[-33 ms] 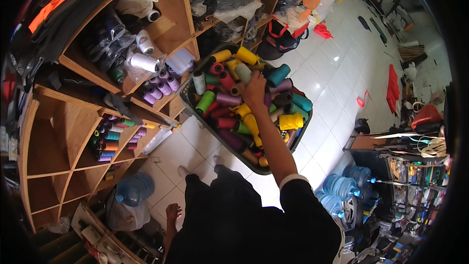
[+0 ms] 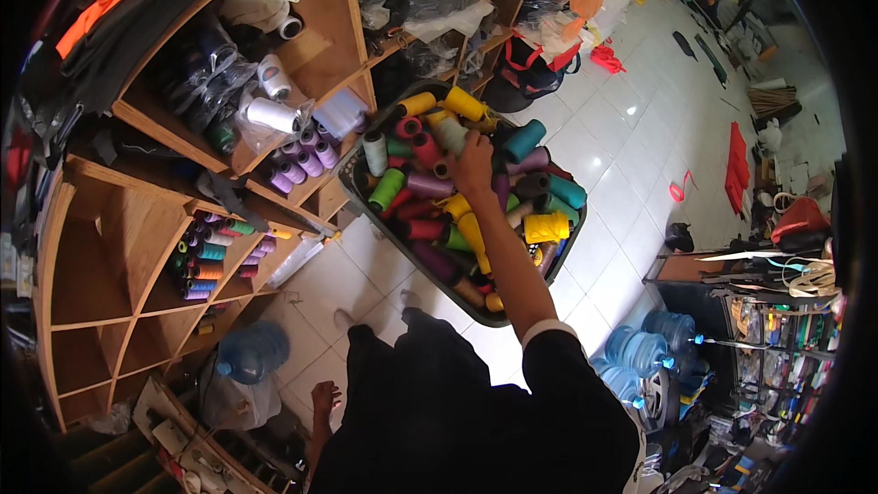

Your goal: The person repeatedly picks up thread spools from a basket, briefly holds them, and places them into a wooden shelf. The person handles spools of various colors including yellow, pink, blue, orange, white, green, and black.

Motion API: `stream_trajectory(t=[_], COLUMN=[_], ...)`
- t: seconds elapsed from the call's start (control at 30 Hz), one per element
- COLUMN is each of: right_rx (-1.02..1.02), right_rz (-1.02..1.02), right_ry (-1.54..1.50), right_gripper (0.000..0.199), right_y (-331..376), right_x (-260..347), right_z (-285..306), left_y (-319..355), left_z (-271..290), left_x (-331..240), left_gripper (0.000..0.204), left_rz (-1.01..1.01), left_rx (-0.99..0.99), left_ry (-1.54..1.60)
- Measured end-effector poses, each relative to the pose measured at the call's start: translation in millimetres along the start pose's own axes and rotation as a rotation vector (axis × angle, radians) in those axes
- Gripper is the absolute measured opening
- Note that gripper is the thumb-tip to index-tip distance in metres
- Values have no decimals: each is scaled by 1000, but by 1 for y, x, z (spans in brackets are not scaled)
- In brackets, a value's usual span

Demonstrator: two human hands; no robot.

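A dark plastic basket (image 2: 422, 267) is heaped with thread spools in many colours. My right hand (image 2: 472, 165) reaches into the upper middle of the heap, fingers bent and closed against a pale grey-green thread spool (image 2: 448, 132). The palm side is hidden from view. Beside it lie a red spool (image 2: 425, 150), a teal spool (image 2: 522, 140) and a yellow spool (image 2: 465, 103). A pale grey spool (image 2: 375, 154) stands near the basket's left rim. Down at my left side hangs my left hand (image 2: 325, 396), its fingers loosely curled and apart, holding nothing.
Wooden shelves (image 2: 128, 261) on the left hold more spools, including purple spools (image 2: 306, 163) and bagged white spools (image 2: 272, 115). Blue water bottles (image 2: 637, 351) stand at the lower right, and another bottle (image 2: 253, 352) at the lower left. Red cloth (image 2: 735, 165) lies on the tiled floor.
My right hand has shifted slightly left within the basket. The pale grey-green spool beneath its fingers has moved a little to the left and tilted. My left hand stays put.
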State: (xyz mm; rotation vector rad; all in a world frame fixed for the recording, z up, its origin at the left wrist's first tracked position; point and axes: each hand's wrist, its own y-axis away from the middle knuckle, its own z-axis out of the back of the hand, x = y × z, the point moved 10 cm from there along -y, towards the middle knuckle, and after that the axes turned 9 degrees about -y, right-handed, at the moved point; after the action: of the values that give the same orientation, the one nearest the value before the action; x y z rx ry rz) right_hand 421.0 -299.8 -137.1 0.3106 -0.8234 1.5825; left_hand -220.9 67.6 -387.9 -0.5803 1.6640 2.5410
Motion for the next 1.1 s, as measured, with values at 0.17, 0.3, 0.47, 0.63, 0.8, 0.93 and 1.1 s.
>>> stream_trajectory(t=[0.17,0.3,0.47,0.63,0.8,0.93,1.1], right_rx=[85,317,579,408,125,-10,65], right_rz=[-37,-53,-212,-150,-79,-207,-95], right_ry=[21,-15,235,32,13,-17,72], right_gripper=[56,67,73,70,64,65,61], right_y=[-6,35,116,127,79,49,57], right_x=[21,9,10,5,35,38,15], right_z=[1,42,72,83,121,114,48], left_y=[-3,3,5,-18,-17,-13,-10], left_z=[-3,-11,-21,-26,-14,-14,-21], left_x=[23,30,13,2,-33,-31,5], left_gripper=[29,30,29,29,30,31,28], left_rz=[-14,-50,-101,-72,-130,-145,-58], left_rx=[-23,-29,-30,6,-33,-32,-10], left_ry=[90,85,-137,-15,23,23,41])
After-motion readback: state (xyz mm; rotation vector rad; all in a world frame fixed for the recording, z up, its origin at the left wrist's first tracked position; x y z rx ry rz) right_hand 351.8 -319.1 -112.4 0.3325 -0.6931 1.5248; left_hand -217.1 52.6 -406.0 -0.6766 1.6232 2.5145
